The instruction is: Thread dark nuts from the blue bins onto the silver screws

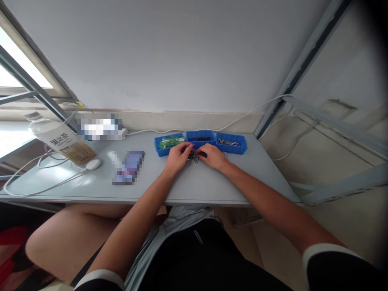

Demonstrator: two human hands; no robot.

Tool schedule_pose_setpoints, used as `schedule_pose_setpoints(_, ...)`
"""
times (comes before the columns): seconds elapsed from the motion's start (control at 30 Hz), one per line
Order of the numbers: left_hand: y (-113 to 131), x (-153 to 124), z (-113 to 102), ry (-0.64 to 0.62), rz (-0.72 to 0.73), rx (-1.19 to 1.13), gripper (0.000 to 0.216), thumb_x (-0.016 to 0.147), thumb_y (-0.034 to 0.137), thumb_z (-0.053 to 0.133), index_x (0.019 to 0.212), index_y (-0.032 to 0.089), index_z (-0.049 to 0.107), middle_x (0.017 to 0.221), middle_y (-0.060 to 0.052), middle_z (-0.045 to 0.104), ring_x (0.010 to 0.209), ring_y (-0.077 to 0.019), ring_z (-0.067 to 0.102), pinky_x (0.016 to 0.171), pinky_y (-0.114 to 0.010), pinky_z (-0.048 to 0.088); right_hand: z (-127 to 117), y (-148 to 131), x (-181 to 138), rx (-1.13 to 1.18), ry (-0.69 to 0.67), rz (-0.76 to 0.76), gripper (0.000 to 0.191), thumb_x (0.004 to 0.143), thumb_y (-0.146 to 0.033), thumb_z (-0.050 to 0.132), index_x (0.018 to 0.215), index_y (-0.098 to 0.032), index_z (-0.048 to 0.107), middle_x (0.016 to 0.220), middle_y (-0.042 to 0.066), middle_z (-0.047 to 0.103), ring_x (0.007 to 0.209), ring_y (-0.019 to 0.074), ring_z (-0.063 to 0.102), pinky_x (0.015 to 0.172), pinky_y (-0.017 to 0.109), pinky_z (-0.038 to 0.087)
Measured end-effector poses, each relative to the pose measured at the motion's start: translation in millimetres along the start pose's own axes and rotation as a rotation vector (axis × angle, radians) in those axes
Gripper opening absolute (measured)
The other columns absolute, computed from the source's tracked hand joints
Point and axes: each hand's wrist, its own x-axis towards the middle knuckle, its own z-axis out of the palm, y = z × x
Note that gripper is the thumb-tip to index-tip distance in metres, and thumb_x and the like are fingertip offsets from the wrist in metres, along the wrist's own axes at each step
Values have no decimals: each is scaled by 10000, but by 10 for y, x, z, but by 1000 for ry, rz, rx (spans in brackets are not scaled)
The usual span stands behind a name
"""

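My left hand (178,157) and my right hand (214,156) meet over the table just in front of three joined-up blue bins. Fingers and thumb of each hand are drawn together in a pinch; what they grip is too small to make out. Between and below the fingertips lies a small cluster of dark and silvery thin pieces (194,158). The left blue bin (163,152) holds green pieces (171,140). Small black pieces (203,138) lie in the middle blue bin (198,132). Thin metal pieces (227,142) fill the right blue bin (239,150).
A phone-like blurred object (129,167) lies left on the grey table (206,186). Farther left are a tilted drink bottle (63,139), a round white device (93,164) and looping white cables (45,193). Metal frame posts (273,107) stand at the sides; a wall is behind.
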Motion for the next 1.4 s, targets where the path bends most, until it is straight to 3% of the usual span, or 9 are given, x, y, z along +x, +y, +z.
schedule_pose_setpoints(0.23, 23, -1, -10, 1, -4, 9, 388, 977, 511, 585, 1099, 190, 764, 991, -71, 784, 902, -225, 721, 825, -327, 555, -68, -120, 14, 159, 211, 118, 139, 898, -175, 682, 1014, -204, 754, 933, 54, 761, 832, 199, 666, 806, 338, 543)
schedule_pose_setpoints(0.47, 100, -25, 9, -52, 24, 74, 360, 936, 464, 673, 1157, 197, 770, 1095, -85, 797, 984, -247, 735, 830, -338, 554, -63, -193, 21, 616, 362, 260, 274, 864, -275, 678, 1126, -202, 640, 959, 56, 696, 843, 190, 713, 745, 315, 606)
schedule_pose_setpoints(0.6, 100, -21, 18, -89, 2, 46, 370, 926, 491, 685, 1136, 200, 777, 1060, -83, 801, 939, -245, 732, 817, -344, 551, -62, -210, 32, 838, 356, 287, 282, 849, -335, 722, 1078, -214, 610, 958, 41, 654, 827, 186, 723, 764, 341, 638)
schedule_pose_setpoints(0.73, 68, 4, -4, -70, -31, -44, 393, 900, 531, 706, 1058, 179, 776, 973, -87, 794, 871, -228, 711, 775, -329, 536, -75, -212, 44, 915, 334, 302, 354, 824, -412, 782, 1063, -217, 608, 940, 41, 657, 877, 208, 734, 779, 364, 651)
schedule_pose_setpoints(1.07, 49, 39, -7, -55, -74, -286, 481, 804, 516, 815, 1114, 153, 761, 1017, -111, 790, 934, -231, 722, 878, -357, 556, -15, -166, 37, 925, 259, 359, 389, 765, -388, 837, 1044, -203, 639, 911, 47, 699, 766, 175, 686, 666, 327, 622)
schedule_pose_setpoints(1.4, 45, 31, -17, -101, 5, -166, 386, 811, 523, 806, 1012, 193, 819, 1019, -95, 784, 927, -230, 698, 841, -346, 543, 25, -171, 22, 884, 198, 339, 403, 744, -376, 841, 1059, -199, 661, 933, 56, 733, 776, 177, 688, 644, 301, 595)
